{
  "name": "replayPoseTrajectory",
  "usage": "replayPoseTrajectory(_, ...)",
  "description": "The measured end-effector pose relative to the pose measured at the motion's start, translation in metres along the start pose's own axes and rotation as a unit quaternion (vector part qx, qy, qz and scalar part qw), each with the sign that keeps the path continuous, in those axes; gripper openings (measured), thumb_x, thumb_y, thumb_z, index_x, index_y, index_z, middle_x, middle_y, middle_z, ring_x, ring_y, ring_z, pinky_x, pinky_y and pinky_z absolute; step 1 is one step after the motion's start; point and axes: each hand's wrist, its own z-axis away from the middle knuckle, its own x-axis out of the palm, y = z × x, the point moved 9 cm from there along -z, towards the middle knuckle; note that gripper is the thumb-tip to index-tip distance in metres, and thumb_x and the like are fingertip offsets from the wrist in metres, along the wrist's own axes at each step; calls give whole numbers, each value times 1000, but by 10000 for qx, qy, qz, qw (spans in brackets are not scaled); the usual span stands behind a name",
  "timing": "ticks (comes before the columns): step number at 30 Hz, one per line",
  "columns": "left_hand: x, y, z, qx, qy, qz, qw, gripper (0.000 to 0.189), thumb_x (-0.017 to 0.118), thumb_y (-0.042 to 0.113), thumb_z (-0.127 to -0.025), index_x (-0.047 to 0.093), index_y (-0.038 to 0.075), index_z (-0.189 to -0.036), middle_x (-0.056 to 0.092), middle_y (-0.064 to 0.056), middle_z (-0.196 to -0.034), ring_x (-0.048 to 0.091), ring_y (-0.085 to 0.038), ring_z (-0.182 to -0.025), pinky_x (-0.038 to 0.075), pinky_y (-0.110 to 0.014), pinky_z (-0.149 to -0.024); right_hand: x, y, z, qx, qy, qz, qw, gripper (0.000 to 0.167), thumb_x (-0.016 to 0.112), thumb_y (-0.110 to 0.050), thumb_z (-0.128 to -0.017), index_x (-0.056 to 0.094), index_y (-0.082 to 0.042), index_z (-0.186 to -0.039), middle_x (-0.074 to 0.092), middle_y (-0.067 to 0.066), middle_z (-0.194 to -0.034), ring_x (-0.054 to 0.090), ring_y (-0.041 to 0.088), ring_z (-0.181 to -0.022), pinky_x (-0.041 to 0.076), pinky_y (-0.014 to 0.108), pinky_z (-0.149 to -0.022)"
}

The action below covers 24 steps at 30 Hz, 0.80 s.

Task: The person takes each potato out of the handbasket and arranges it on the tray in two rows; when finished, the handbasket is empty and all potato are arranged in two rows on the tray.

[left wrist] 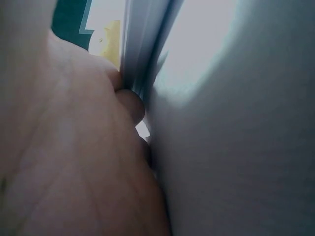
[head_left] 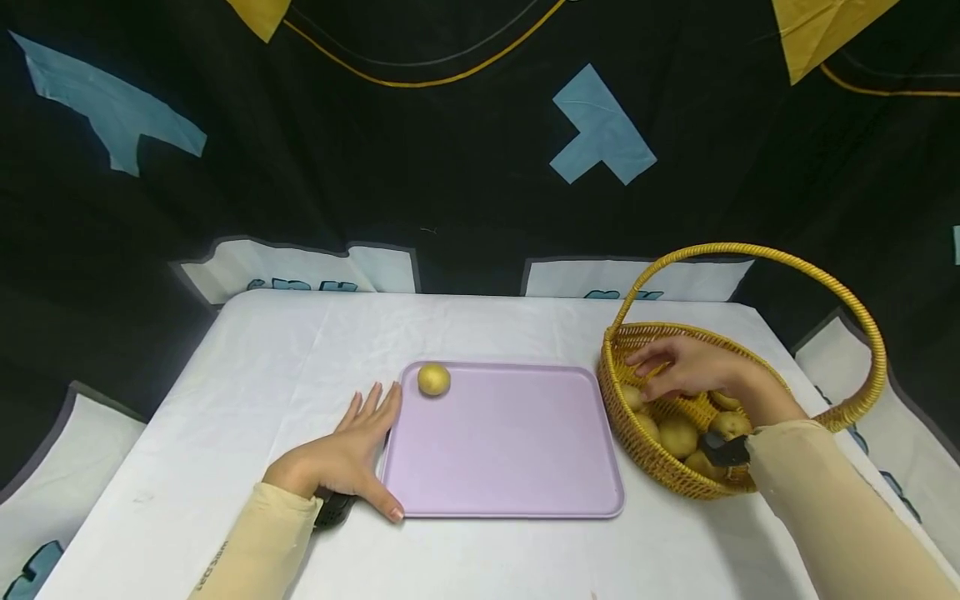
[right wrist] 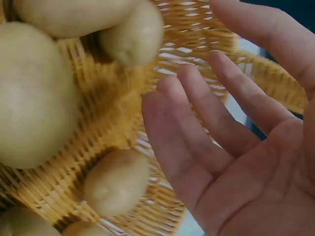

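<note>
My left hand (head_left: 345, 454) has its fingers spread at the left edge of a lilac rectangular tray (head_left: 502, 442). Fingertips and thumb touch the tray's side; the left wrist view shows the palm (left wrist: 74, 137) close against the rim. One small round yellow potato (head_left: 433, 379) lies in the tray's far left corner. Over on the right, my right hand (head_left: 701, 371) reaches into a wicker basket (head_left: 626, 429) of potatoes (head_left: 678, 435). Its fingers are loosely bent, with nothing between them. In the right wrist view a small potato (right wrist: 118, 182) lies on the weave beside the fingertips.
The basket's tall arched handle (head_left: 750, 248) rises over the right forearm. A white cloth (head_left: 480, 325) covers the table. Behind it hangs a black cloth (head_left: 450, 183) with blue and yellow shapes.
</note>
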Motion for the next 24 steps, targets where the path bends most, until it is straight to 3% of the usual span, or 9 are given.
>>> replayPoseTrajectory(7, -1, -1, -3, 71, 4, -114, 9999, 166, 92, 67, -42, -6, 1, -160, -11, -23, -165, -21, -40, -148, -12, -61, -117, 6, 13, -20, 126, -108, 418, 9990, 62, 84, -13, -79, 59, 6, -132, 60, 22, -125, 59, 27, -108, 55, 35, -87)
replayPoseTrajectory(10, -1, -1, -3, 38, 5, -95, 9999, 166, 92, 67, -42, -6, 2, -160, -12, -23, -164, -21, -41, -148, -11, -61, -117, 10, 16, -25, 159, -184, 335, 9991, 61, 83, -9, -78, 58, 8, -131, 60, 23, -126, 59, 27, -110, 55, 36, -88)
replayPoseTrajectory(17, -1, 0, -1, 25, -3, -99, 9999, 166, 93, 66, -43, -6, 2, -160, -10, -22, -165, -21, -41, -148, -11, -63, -116, 22, 24, -33, 405, -279, -19, 9988, 63, 77, -3, -73, 52, 10, -129, 59, 20, -121, 61, 25, -100, 57, 37, -86)
replayPoseTrajectory(24, 0, 2, -1, 0, -31, -99, 9999, 166, 93, 65, -43, -7, 2, -160, -9, -20, -165, -22, -40, -148, -12, -61, -116, 26, 29, -35, 544, -124, -242, 9982, 63, 75, 3, -69, 52, 11, -126, 59, 19, -116, 61, 21, -90, 58, 35, -80)
